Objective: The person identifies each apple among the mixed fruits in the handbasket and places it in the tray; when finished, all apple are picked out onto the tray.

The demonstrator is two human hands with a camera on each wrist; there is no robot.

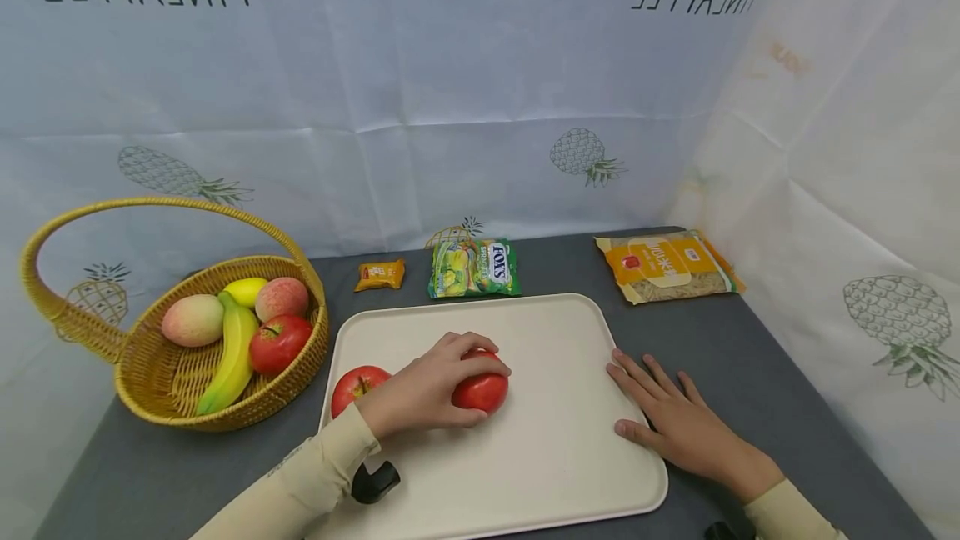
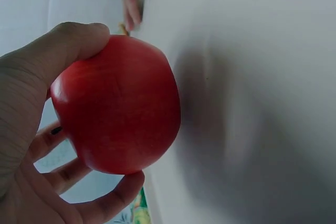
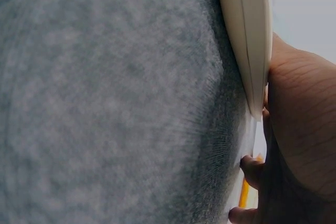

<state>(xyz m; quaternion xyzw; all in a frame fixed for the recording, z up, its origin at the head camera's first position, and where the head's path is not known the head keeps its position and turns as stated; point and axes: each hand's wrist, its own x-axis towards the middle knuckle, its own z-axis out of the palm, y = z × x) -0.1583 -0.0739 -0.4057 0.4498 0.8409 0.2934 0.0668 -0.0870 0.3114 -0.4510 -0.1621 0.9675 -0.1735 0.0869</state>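
Observation:
In the head view my left hand (image 1: 438,386) grips a red apple (image 1: 482,383) over the middle of a cream tray (image 1: 555,440). The left wrist view shows the thumb on one side of the apple (image 2: 118,106) and curled fingers on the other, close over the tray's surface. A second red apple (image 1: 358,388) sits at the tray's left side, partly hidden behind my left wrist. My right hand (image 1: 678,423) lies with spread, straight fingers at the tray's right edge, its fingertips on the rim. In the right wrist view that hand (image 3: 302,114) rests against the tray's rim (image 3: 249,40).
Left of the tray stands a wicker basket (image 1: 300,369) with a tall handle, holding a banana (image 1: 234,348), a red apple (image 1: 281,344), peaches and a lemon. Behind the tray lie a small orange packet (image 1: 379,274), a green Fox's bag (image 1: 474,268) and a yellow grain packet (image 1: 667,265).

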